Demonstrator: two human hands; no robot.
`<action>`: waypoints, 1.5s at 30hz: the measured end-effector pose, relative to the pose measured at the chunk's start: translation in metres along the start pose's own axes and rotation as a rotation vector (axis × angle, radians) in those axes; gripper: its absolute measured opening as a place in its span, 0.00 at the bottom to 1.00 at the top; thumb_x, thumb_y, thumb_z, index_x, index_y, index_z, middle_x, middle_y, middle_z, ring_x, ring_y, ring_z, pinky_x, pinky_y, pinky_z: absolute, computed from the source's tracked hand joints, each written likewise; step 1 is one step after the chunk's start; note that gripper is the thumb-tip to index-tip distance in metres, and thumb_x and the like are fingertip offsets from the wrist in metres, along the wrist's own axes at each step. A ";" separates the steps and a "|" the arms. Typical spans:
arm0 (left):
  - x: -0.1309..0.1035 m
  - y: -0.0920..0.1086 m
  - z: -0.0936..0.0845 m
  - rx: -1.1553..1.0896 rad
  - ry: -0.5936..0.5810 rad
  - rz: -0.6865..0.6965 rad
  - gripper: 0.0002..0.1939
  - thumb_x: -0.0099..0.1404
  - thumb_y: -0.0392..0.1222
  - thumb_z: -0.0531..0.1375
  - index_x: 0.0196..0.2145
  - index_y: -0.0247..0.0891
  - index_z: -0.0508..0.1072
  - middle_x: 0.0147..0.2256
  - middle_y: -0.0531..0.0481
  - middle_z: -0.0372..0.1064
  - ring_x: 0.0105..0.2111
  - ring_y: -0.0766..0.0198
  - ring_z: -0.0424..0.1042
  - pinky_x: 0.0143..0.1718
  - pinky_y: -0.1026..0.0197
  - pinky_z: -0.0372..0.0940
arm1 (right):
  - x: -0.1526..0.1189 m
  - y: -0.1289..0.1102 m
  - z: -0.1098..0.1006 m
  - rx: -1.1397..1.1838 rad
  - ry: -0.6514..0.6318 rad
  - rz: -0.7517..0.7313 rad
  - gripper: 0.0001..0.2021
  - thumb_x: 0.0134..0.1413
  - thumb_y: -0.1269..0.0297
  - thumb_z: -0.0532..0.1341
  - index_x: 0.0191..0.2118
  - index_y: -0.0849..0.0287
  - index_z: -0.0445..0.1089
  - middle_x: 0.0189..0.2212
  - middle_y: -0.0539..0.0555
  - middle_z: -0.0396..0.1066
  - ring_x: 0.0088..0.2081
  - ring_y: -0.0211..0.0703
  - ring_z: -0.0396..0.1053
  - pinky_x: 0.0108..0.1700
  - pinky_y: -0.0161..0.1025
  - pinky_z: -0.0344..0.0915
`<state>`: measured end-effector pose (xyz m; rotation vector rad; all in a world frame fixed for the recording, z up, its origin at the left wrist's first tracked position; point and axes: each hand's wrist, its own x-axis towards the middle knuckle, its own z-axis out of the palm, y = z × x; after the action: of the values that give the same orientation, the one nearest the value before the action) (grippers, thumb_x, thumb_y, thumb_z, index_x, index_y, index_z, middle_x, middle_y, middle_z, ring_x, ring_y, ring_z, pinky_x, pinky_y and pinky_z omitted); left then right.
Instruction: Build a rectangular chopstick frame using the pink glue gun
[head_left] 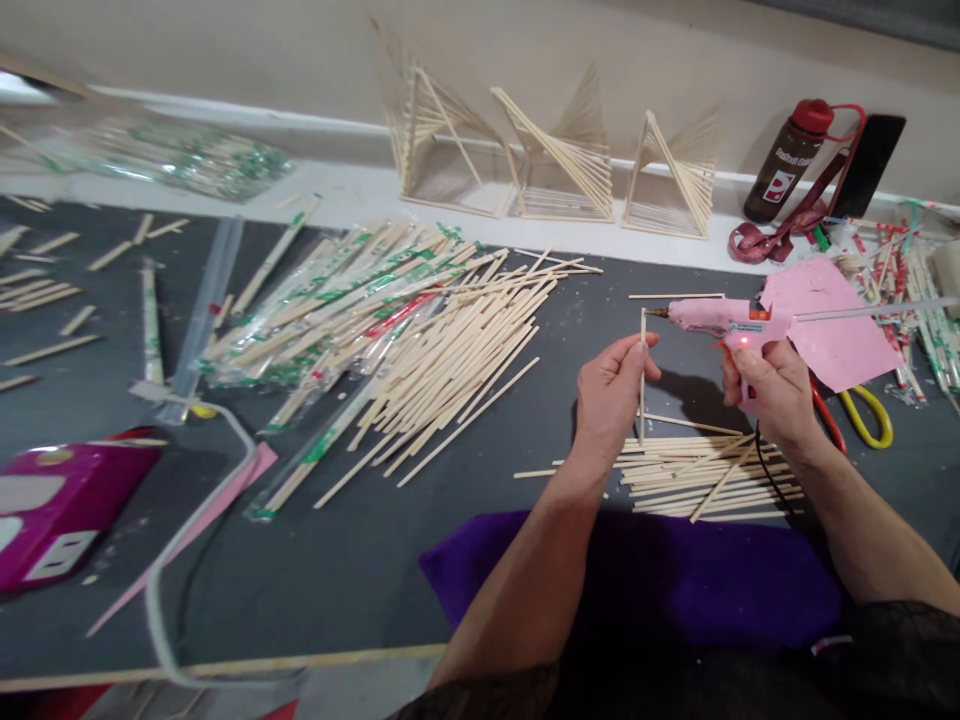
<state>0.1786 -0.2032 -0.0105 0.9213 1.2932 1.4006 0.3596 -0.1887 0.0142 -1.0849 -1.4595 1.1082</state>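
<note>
My left hand pinches a thin wooden stick, held upright in the view. In my right hand is a pink hot glue gun with a small light glowing on it and a clear glue stick jutting from its rear. The gun's nozzle points left at the top end of the stick; whether they touch, I cannot tell. Another wooden stick lies just beyond the nozzle. Below both hands spreads a pile of loose sticks, with the gun's black cord running over it.
Three twisted stick frames stand along the wall. Left of my hands lie a heap of bare sticks and wrapped chopsticks. A bottle, a phone, pink sheet and scissors are at right; purple cloth lies in front.
</note>
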 end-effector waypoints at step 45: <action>0.000 0.022 -0.009 -0.067 -0.070 -0.025 0.16 0.54 0.53 0.68 0.33 0.38 0.80 0.25 0.53 0.71 0.17 0.75 0.58 0.16 0.69 0.49 | 0.010 -0.029 -0.040 0.049 -0.108 0.142 0.19 0.53 0.46 0.66 0.27 0.58 0.70 0.18 0.47 0.65 0.18 0.32 0.58 0.19 0.34 0.53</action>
<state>0.1659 -0.2043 0.0101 0.8980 1.1948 1.3727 0.3946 -0.1797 0.0490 -1.1229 -1.4491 1.3140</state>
